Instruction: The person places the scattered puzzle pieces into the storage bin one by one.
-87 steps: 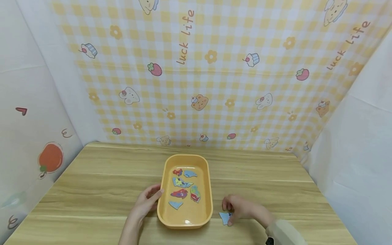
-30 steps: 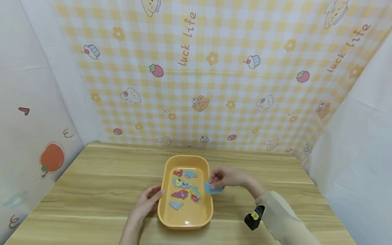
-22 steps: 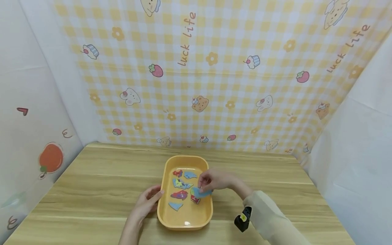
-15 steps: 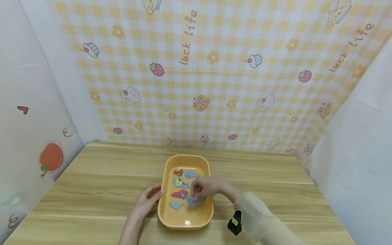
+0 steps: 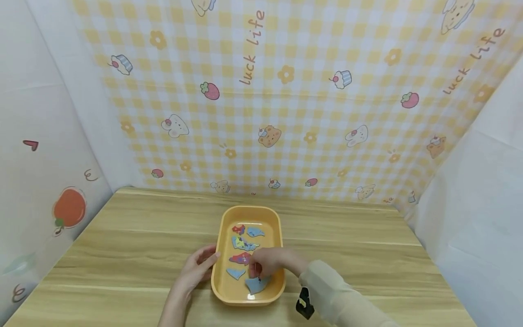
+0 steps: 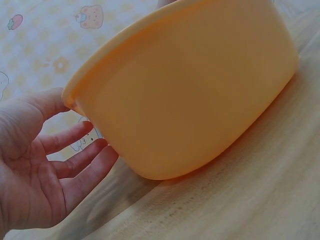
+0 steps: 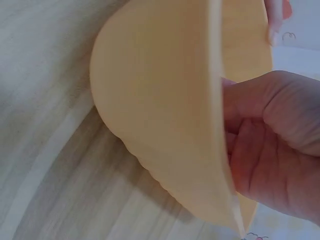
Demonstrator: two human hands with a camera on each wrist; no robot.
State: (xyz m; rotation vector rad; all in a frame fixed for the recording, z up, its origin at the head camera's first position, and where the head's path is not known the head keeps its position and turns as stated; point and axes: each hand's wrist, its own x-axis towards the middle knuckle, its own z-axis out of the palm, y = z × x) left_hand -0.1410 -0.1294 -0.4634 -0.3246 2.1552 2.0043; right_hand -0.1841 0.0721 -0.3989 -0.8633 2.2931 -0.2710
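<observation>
A deep yellow plastic tub stands on the wooden table, with several flat jigsaw puzzle pieces inside. My left hand grips its left side, thumb at the rim and fingertips against the outer wall, as the left wrist view shows. My right hand reaches over the right rim into the tub, fingers curled, pinching a light-blue puzzle piece low near the tub's front. In the right wrist view the tub wall hides my right fingertips and that piece. Another blue piece and a red-purple piece lie to its left.
Farther back in the tub lie a yellow-and-blue piece, a red piece and a blue piece. The wooden table ends at a checkered curtain behind. White cloth hangs at the sides.
My right hand has lifted the blue puzzle piece from the table right of the tub, carried it left over the rim, and lowered it toward the tub's front. My left hand has stayed put.
</observation>
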